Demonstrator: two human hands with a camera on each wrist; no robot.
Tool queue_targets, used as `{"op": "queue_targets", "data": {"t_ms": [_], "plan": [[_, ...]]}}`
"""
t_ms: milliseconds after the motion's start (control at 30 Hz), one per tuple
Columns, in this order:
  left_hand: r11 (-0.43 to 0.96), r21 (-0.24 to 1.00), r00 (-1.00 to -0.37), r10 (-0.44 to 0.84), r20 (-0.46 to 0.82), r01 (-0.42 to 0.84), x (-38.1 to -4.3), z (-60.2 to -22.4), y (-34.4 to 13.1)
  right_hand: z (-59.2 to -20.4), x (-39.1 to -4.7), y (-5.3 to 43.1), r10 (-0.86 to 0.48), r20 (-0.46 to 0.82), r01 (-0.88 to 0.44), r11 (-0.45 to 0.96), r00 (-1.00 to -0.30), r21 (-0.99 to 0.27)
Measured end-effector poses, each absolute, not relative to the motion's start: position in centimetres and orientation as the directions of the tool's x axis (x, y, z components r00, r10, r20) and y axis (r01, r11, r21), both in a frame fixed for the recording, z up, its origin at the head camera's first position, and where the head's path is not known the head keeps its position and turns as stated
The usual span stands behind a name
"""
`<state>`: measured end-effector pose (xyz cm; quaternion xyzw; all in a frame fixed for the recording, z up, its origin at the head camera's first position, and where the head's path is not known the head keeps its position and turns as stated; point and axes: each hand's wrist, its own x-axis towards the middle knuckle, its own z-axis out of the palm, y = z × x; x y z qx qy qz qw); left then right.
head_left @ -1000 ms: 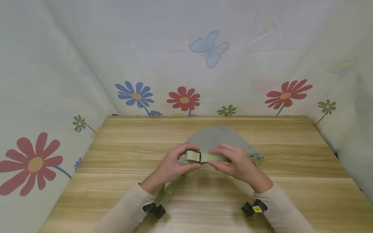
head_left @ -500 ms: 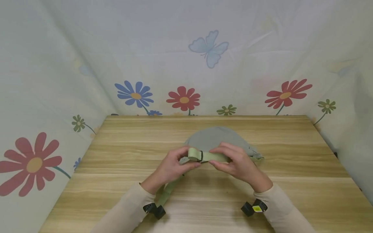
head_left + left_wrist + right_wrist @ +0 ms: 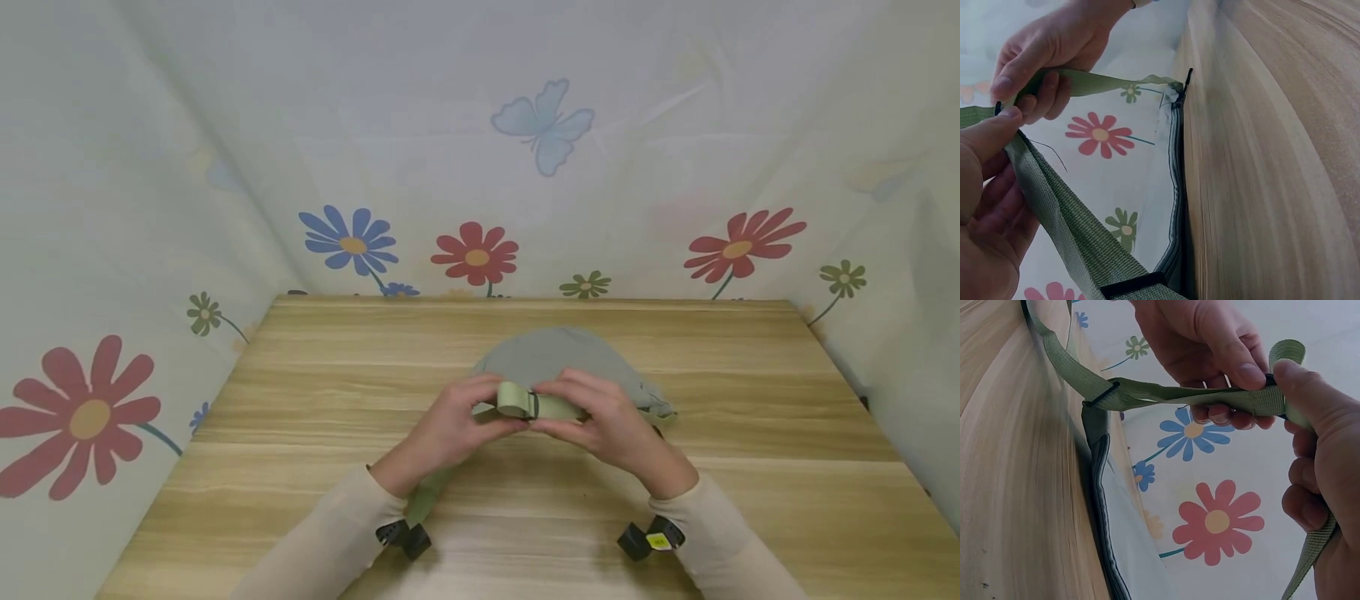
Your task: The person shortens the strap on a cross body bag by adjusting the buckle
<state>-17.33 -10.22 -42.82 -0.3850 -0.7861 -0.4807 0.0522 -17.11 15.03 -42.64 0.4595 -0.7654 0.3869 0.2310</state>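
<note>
A grey-green crescent-shaped bag lies on the wooden table, beyond both hands. Its light green webbing strap is lifted between the hands. A small loop of webbing stands out on the left side of a black strap slider. My left hand pinches the strap at this slider, thumb below and fingers above. The right hand grips the strap just right of it, fingertips right at the slider. In the right wrist view, a second black slider sits on the strap near the bag's zipper.
The wooden table reaches to a white cloth backdrop printed with flowers and a butterfly. More strap hangs down beside the left forearm. Black wrist cameras are worn at the cuffs.
The strap loop and slider have shifted slightly right, toward the right hand. My left hand has moved right with them, closing the gap between the hands. The loop looks rounder and shorter.
</note>
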Motion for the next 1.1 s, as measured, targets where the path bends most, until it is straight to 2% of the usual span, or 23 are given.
{"op": "queue_targets", "data": {"t_ms": [267,500,667,933,1100], "plan": [[0.272,0.628,-0.636,0.608,0.475,0.729,-17.7,-42.7,-10.2,-42.5,-17.4,15.3,-0.545,0.681,-0.870,0.246,-0.488,-0.427],[0.358,0.589,-0.660,0.607,0.442,0.724,-17.4,-42.4,-10.4,-42.6,-17.3,15.7,-0.535,0.649,-0.837,0.257,-0.540,-0.484],[0.398,0.544,-0.657,0.604,0.451,0.739,-17.1,-42.1,-10.6,-42.5,-17.4,15.8,-0.529,0.668,-0.849,0.262,-0.524,-0.459],[0.403,0.396,-0.565,0.592,0.574,0.825,-17.2,-42.4,-11.8,-42.3,-17.5,16.3,-0.500,0.702,-0.861,0.254,-0.507,-0.441],[0.415,0.390,-0.569,0.592,0.571,0.822,-17.2,-42.7,-13.6,-42.2,-17.5,16.9,-0.484,0.702,-0.852,0.288,-0.523,-0.436]]}}
